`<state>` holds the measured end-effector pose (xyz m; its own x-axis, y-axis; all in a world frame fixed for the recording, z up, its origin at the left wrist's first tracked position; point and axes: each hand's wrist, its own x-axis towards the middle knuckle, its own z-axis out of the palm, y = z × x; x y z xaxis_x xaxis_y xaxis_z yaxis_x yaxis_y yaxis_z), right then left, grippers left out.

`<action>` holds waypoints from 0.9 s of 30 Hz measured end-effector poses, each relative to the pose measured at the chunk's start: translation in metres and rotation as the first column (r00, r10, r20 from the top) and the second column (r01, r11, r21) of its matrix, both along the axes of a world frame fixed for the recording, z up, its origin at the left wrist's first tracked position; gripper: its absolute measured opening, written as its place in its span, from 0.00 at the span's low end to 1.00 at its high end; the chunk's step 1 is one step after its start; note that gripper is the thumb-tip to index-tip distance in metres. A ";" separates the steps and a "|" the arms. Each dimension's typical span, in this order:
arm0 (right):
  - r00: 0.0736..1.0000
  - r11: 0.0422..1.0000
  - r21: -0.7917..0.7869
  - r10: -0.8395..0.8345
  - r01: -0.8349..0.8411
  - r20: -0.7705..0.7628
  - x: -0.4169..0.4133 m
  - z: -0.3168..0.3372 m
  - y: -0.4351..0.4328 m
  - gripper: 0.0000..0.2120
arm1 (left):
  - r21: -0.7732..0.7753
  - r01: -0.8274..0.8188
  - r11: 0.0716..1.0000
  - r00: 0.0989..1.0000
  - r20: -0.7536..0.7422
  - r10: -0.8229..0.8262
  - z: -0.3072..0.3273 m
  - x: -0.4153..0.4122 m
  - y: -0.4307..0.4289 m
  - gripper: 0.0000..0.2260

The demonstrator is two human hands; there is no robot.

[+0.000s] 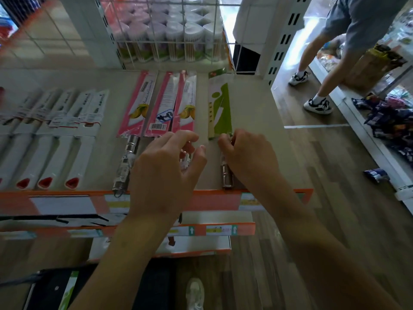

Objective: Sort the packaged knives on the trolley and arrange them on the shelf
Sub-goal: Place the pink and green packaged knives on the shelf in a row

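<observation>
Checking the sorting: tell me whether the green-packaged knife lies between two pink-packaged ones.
No, the green-packaged knife lies to the right of all three pink-packaged knives, with none beyond it.

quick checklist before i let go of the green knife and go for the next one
1. Right hand grips green knife handle: ok.
2. Green knife flat on shelf: ok.
3. Gap between green knife and pink knives: ok.
4. Middle pink knife matches neighbours: not ok, barcode side up.
5. Left hand holding anything: cannot tell.
</observation>
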<state>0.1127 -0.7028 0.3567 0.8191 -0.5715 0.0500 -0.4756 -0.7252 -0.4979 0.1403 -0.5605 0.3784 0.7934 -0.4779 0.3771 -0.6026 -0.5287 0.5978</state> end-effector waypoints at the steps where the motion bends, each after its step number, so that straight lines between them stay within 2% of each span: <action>1: 1.000 1.000 -0.002 -0.003 0.003 -0.003 -0.001 0.001 0.000 0.18 | 0.002 0.000 1.000 1.000 0.000 0.000 0.000 0.000 0.001 0.17; 7: 1.000 0.993 -0.118 -0.004 0.001 -0.028 -0.014 0.010 0.003 0.18 | 0.001 -0.020 1.000 1.000 -0.021 0.020 0.000 -0.004 0.007 0.13; 9: 0.999 0.989 -0.146 0.023 -0.020 0.024 -0.021 0.010 0.007 0.20 | 0.019 -0.027 0.999 0.999 -0.018 0.028 0.000 -0.006 0.012 0.16; 11: 0.988 0.986 -0.164 0.066 -0.043 0.137 -0.028 0.010 0.015 0.20 | 0.040 -0.043 0.998 0.999 -0.015 0.043 0.001 -0.009 0.019 0.17; 13: 0.967 0.988 -0.143 0.084 -0.051 0.239 -0.035 0.012 0.028 0.19 | 0.039 -0.062 0.997 0.997 -0.048 0.064 0.001 -0.014 0.028 0.17; 16: 0.944 0.993 -0.095 0.093 -0.066 0.315 -0.046 0.013 0.054 0.19 | 0.035 -0.064 0.997 0.998 -0.019 0.065 0.001 -0.022 0.050 0.16; 20: 0.904 0.984 -0.137 0.157 -0.111 0.397 -0.067 0.013 0.099 0.14 | 0.046 -0.064 0.997 0.998 -0.006 0.065 -0.002 -0.034 0.088 0.19; 27: 0.899 0.972 -0.040 0.230 -0.232 0.373 -0.104 -0.003 0.204 0.18 | 0.109 -0.063 0.992 0.998 0.007 0.062 -0.020 -0.067 0.183 0.22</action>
<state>0.0087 -0.4990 0.3535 0.8500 -0.3697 0.3752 -0.0740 -0.7891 -0.6098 0.0735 -0.3774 0.3588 0.8218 -0.4658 0.3283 -0.5683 -0.6273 0.5325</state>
